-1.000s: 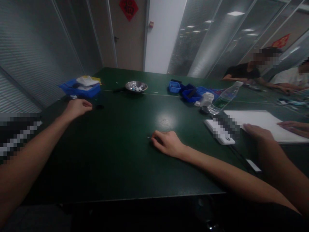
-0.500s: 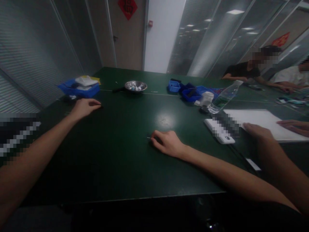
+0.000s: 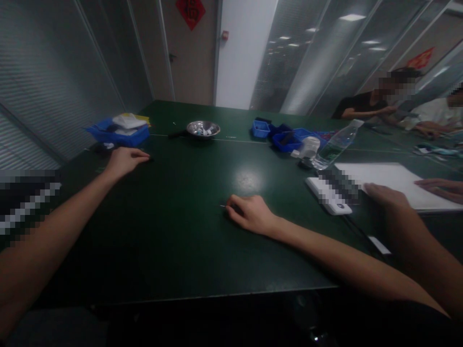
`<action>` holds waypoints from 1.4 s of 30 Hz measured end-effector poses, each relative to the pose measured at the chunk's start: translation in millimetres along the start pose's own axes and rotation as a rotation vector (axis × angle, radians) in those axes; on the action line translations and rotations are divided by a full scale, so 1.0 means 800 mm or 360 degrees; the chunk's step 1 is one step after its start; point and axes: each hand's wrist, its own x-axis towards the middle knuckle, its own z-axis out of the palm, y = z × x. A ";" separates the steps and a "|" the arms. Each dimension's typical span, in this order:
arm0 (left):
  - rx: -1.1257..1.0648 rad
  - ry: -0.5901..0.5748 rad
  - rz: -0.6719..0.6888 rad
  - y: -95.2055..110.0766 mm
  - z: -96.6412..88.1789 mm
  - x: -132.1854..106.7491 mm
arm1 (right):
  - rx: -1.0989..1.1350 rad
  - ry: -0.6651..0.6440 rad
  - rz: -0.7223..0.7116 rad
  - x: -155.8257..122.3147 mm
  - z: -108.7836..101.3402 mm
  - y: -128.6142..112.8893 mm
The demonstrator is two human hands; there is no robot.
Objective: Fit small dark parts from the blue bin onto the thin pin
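Observation:
My left hand [image 3: 125, 161] hovers or rests over the left part of the dark green table [image 3: 173, 241], its fingertips pinched together on a small dark piece [image 3: 151, 159]. What that piece is cannot be made out. On the table nearer the middle lies my right hand [image 3: 251, 212], thumb and forefinger closed on a thin pale pin-like piece [image 3: 222, 206] that sticks out to the left. Most of this piece is hidden by the fingers. Beyond both hands stands a shiny metal bowl [image 3: 203, 129] with small bits in it; a black handle-like thing [image 3: 178, 134] lies at its left.
At the back left is a blue tray [image 3: 133, 139] with white packs. Several blue bins [image 3: 261, 128] stand at the back right, near a tilted-looking plastic bottle [image 3: 336, 147] and a white device [image 3: 327, 195]. Another person's hand [image 3: 387, 195] rests by white sheets [image 3: 430, 193].
My left fingers have drawn slightly closer together, shifting a little left with the dark piece. My right hand stays still. A co-worker at the far right has raised a hand.

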 end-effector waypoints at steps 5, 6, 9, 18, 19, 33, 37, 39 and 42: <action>-0.0260 -0.0034 -0.0099 -0.017 0.010 0.011 | -0.0042 0.0005 0.0015 -0.001 0.002 0.001; -0.0328 -0.0032 -0.0130 -0.019 0.012 0.012 | -0.0055 0.0012 0.0018 0.000 0.003 0.001; -0.0430 0.0022 -0.0220 -0.018 0.017 0.010 | -0.0059 0.0021 0.0023 0.001 0.004 0.001; 0.0395 0.0198 0.0608 0.028 0.030 -0.026 | -0.0061 0.0020 0.0028 0.000 0.002 -0.001; 0.0468 0.0174 0.0613 0.031 0.031 -0.027 | -0.0056 0.0013 0.0028 0.000 0.002 -0.001; 0.0418 0.0245 0.0501 0.030 0.034 -0.032 | -0.0005 -0.0026 0.0006 0.000 -0.001 0.000; 0.0500 0.0233 0.0438 0.033 0.034 -0.030 | -0.0060 0.0003 0.0008 0.000 0.003 0.002; 0.0538 0.0251 0.0418 0.033 0.035 -0.029 | -0.0078 0.0018 0.0001 0.000 0.005 0.003; 0.0557 0.0272 0.0430 0.033 0.037 -0.026 | -0.0094 0.0035 0.0001 0.000 0.006 0.003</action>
